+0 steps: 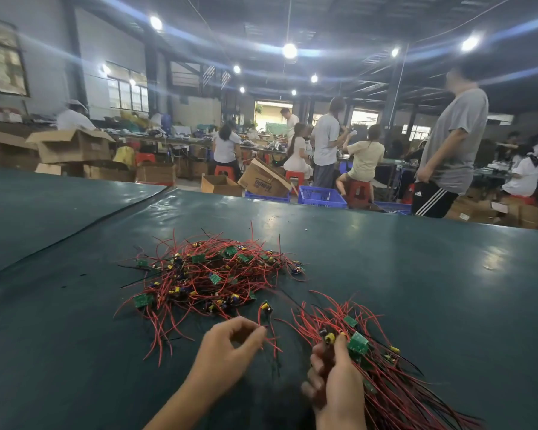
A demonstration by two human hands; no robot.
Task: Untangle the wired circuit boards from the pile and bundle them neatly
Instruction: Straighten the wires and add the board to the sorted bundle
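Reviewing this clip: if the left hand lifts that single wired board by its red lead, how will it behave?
Probably floppy: the wired board trails thin red leads that curve loosely from the left hand. Likely light, since a mere pinch seems to hold it. It may snag, as its leads lie close to the pile.

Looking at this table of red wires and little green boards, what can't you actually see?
Head view only:
The bundle: its wire ends run off the bottom edge.
Any tie on it: hidden under the right hand.
Boards deep in the pile: buried under red wires, uncountable.
Print on the loose board whose wires the left hand pinches: too small.
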